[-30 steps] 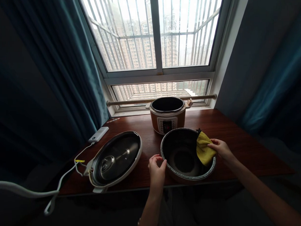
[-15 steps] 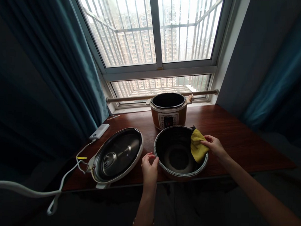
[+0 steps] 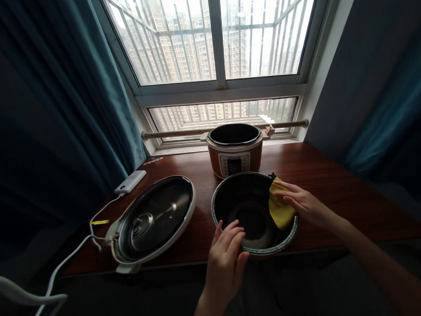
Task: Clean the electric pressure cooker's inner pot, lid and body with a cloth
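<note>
A dark inner pot [image 3: 232, 198] stands at the front of the wooden table [image 3: 329, 186]. A yellow cloth [image 3: 279, 210] hangs over its right rim. My right hand [image 3: 303, 201] lies on the cloth with fingers stretched out flat. My left hand [image 3: 225, 258] hovers at the pot's near-left rim, fingers extended and apart, holding nothing. Behind the pot stands the orange cooker body [image 3: 235, 148], open on top. The cooker lid [image 3: 153, 217] lies upside down to the left.
A white power bank [image 3: 130, 181] lies at the table's back left, with a white cable [image 3: 75, 248] trailing off the left edge. Teal curtains [image 3: 73, 98] hang on both sides. A wooden rod [image 3: 182, 131] runs along the window sill.
My left hand let go of the pot's rim, moved nearer me and opened. My right hand went from pinching the cloth to lying flat on it. The view tilted down slightly.
</note>
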### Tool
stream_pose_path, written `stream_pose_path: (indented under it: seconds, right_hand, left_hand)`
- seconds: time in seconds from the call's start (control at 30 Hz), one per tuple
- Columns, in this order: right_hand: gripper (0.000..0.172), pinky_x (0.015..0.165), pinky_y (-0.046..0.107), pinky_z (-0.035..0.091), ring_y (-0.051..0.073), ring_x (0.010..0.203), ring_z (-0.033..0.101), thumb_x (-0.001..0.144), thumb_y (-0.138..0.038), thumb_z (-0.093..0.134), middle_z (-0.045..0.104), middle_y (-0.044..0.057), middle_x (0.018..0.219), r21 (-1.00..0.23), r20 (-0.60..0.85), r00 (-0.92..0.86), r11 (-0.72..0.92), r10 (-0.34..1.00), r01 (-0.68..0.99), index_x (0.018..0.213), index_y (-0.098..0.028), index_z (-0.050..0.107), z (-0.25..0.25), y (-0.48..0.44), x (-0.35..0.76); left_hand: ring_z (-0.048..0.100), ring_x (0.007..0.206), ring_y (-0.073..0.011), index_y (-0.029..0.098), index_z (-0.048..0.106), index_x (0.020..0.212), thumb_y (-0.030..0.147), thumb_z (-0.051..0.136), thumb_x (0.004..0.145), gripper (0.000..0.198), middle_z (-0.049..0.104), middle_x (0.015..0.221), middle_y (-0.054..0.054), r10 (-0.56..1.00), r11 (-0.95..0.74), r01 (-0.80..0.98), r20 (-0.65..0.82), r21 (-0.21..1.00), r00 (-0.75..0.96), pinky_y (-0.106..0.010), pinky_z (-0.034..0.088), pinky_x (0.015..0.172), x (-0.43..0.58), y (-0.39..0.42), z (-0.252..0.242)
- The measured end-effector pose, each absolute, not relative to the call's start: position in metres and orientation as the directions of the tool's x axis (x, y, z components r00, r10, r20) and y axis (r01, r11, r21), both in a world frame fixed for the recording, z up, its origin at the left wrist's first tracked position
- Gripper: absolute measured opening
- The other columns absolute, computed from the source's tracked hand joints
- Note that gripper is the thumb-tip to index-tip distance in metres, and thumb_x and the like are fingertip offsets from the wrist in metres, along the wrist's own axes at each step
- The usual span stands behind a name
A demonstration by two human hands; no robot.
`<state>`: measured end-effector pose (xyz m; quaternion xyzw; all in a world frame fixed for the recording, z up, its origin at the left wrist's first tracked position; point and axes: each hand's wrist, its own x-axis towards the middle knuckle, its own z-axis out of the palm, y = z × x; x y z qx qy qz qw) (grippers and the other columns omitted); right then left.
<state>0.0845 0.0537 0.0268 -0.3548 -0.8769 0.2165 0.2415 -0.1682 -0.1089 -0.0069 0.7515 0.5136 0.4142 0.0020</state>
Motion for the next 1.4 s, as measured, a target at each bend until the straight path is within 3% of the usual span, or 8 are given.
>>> stream_pose_path:
  seconds: [0.07, 0.2, 0.53, 0.8, 1.0, 1.2, 1.33, 1.4]
  right_hand:
    - [0.036, 0.105, 0.037, 0.033, 0.023, 0.122, 0.043, 0.09, -0.042, 0.038, 0.049, -0.001, 0.131, -0.513, 0.215, -0.674, 0.669, 0.706, 0.538, 0.109, -0.027, 0.065, 0.031, 0.063, 0.084]
    - [0.038, 0.097, 0.033, 0.04, 0.021, 0.11, 0.054, 0.09, -0.041, 0.036, 0.061, 0.001, 0.115, -0.452, 0.182, -0.698, 0.689, 0.692, 0.566, 0.098, -0.025, 0.069, 0.038, 0.064, 0.082]
    - [0.038, 0.084, 0.033, 0.046, 0.021, 0.097, 0.059, 0.093, -0.037, 0.031, 0.063, 0.007, 0.107, -0.309, 0.211, -0.664, 0.693, 0.718, 0.651, 0.093, -0.021, 0.065, 0.039, -0.005, 0.079]
    - [0.045, 0.047, 0.028, 0.038, 0.016, 0.052, 0.056, 0.092, -0.044, 0.024, 0.061, 0.006, 0.069, -0.191, 0.218, -0.563, 0.601, 0.797, 0.776, 0.075, -0.022, 0.06, 0.034, -0.06, 0.037]
    - [0.041, 0.062, 0.03, 0.049, 0.019, 0.073, 0.064, 0.093, -0.039, 0.027, 0.064, 0.01, 0.083, -0.347, 0.136, -0.597, 0.602, 0.791, 0.719, 0.094, -0.015, 0.061, 0.041, -0.085, 0.002]
    - [0.028, 0.085, 0.025, 0.048, 0.016, 0.099, 0.06, 0.091, -0.022, 0.037, 0.064, 0.008, 0.105, -0.55, 0.248, -0.674, 0.674, 0.696, 0.493, 0.11, -0.015, 0.056, 0.052, -0.081, 0.007]
    - [0.021, 0.082, 0.022, 0.046, 0.012, 0.092, 0.06, 0.09, -0.018, 0.041, 0.065, 0.002, 0.098, -0.542, 0.36, -0.663, 0.725, 0.656, 0.424, 0.103, -0.02, 0.057, 0.062, -0.068, 0.026]
    - [0.018, 0.082, 0.025, 0.044, 0.014, 0.091, 0.058, 0.091, -0.02, 0.041, 0.064, 0.003, 0.096, -0.501, 0.312, -0.732, 0.76, 0.606, 0.415, 0.097, -0.02, 0.058, 0.06, -0.064, 0.027]
  left_hand:
    - [0.057, 0.096, -0.0223, 0.022, 0.058, 0.098, 0.023, 0.048, 0.082, 0.019, 0.065, 0.094, -0.005, 0.773, -0.479, 0.793, 0.608, 0.375, 0.179, -0.043, 0.032, 0.099, -0.167, -0.103, -0.006]
    - [0.052, 0.074, -0.0191, 0.02, 0.059, 0.079, 0.027, 0.046, 0.084, 0.016, 0.063, 0.076, -0.005, 0.741, -0.44, 0.841, 0.656, 0.315, 0.142, -0.039, 0.038, 0.083, -0.162, -0.096, -0.007]
    - [0.048, 0.072, -0.0189, 0.018, 0.059, 0.079, 0.029, 0.044, 0.086, 0.02, 0.061, 0.076, -0.005, 0.724, -0.46, 0.841, 0.669, 0.284, 0.17, -0.037, 0.035, 0.077, -0.163, -0.096, -0.006]
    - [0.047, 0.074, -0.0189, 0.018, 0.061, 0.079, 0.034, 0.04, 0.088, 0.028, 0.061, 0.078, -0.006, 0.718, -0.467, 0.832, 0.677, 0.299, 0.16, -0.037, 0.034, 0.077, -0.164, -0.096, -0.011]
    - [0.047, 0.075, -0.0179, 0.018, 0.061, 0.077, 0.035, 0.036, 0.09, 0.033, 0.061, 0.078, -0.005, 0.692, -0.47, 0.818, 0.714, 0.332, 0.108, -0.036, 0.035, 0.078, -0.161, -0.094, -0.013]
    - [0.049, 0.077, -0.0181, 0.018, 0.06, 0.078, 0.035, 0.032, 0.091, 0.035, 0.063, 0.081, -0.006, 0.689, -0.469, 0.823, 0.716, 0.321, 0.113, -0.037, 0.035, 0.081, -0.163, -0.094, -0.015]
    - [0.051, 0.079, -0.0187, 0.017, 0.061, 0.084, 0.033, 0.034, 0.09, 0.032, 0.064, 0.084, -0.006, 0.684, -0.467, 0.827, 0.72, 0.313, 0.114, -0.037, 0.035, 0.083, -0.163, -0.094, -0.016]
    - [0.051, 0.08, -0.0191, 0.016, 0.06, 0.087, 0.031, 0.036, 0.089, 0.028, 0.064, 0.086, -0.007, 0.678, -0.464, 0.831, 0.727, 0.306, 0.111, -0.038, 0.035, 0.083, -0.163, -0.094, -0.017]
